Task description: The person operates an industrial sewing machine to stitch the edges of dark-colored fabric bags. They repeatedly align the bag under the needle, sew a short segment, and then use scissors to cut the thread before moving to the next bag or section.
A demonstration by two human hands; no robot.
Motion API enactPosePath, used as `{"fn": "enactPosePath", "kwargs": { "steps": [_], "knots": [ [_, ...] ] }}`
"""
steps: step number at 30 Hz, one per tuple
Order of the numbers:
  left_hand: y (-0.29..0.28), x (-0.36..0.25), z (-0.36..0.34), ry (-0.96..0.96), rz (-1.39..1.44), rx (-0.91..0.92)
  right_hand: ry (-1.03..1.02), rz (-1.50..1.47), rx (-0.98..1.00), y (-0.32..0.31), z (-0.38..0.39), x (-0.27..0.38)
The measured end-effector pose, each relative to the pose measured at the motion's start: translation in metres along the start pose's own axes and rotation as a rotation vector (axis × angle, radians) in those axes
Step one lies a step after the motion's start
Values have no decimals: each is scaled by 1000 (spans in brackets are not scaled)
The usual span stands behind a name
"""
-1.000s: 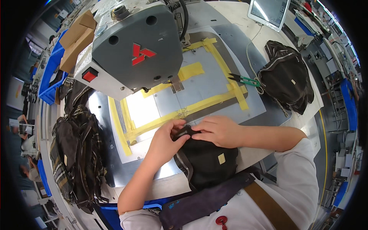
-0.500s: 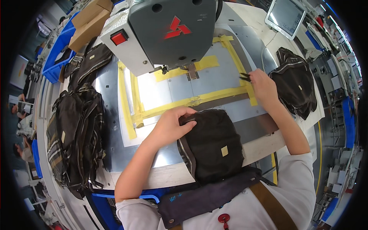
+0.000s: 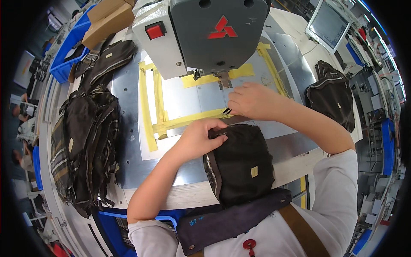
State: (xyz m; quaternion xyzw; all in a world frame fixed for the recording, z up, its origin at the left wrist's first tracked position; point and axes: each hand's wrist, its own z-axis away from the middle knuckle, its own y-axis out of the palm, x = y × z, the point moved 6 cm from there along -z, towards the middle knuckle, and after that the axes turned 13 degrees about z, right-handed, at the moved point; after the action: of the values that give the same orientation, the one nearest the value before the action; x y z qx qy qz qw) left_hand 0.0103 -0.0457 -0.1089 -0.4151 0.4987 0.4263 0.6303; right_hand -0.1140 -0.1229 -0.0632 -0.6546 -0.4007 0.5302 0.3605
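Observation:
My left hand [image 3: 202,138] grips the upper left corner of a dark brown zippered fabric pouch [image 3: 246,167], thumb on top. The pouch lies over the table's front edge against my lap, its zipper down the left side and a small cream label on its face. My right hand [image 3: 256,102] is closed round small black thread snips [image 3: 227,111]. Their tips point down at the yellow tape strip [image 3: 192,119] just beyond the pouch's far edge. Most of the snips is hidden in my fingers.
A grey sewing machine head [image 3: 218,34] with a red switch [image 3: 155,31] overhangs the metal plate. Dark pouches [image 3: 87,145] are heaped at left near a blue bin [image 3: 64,60]. Another pouch [image 3: 332,96] lies at right, below a tablet-like screen [image 3: 329,25].
My right hand has moved left with the snips, from the right tape strip to the tape just beyond the pouch. My left hand keeps its grip on the pouch. The whole view has shifted slightly.

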Motion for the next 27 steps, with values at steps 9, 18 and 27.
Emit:
{"fn": "enactPosePath", "kwargs": {
  "steps": [9, 18, 27],
  "knots": [
    [3, -24, 5, 508, -139, -124, 439, -300, 24, 14, 38, -4],
    [14, -50, 21, 897, -480, -257, 408, -698, -374, -50, 46, 24],
    [13, -49, 32, 1064, -527, -339, 154, -339, -676, -54, 54, 46]
  ]
}}
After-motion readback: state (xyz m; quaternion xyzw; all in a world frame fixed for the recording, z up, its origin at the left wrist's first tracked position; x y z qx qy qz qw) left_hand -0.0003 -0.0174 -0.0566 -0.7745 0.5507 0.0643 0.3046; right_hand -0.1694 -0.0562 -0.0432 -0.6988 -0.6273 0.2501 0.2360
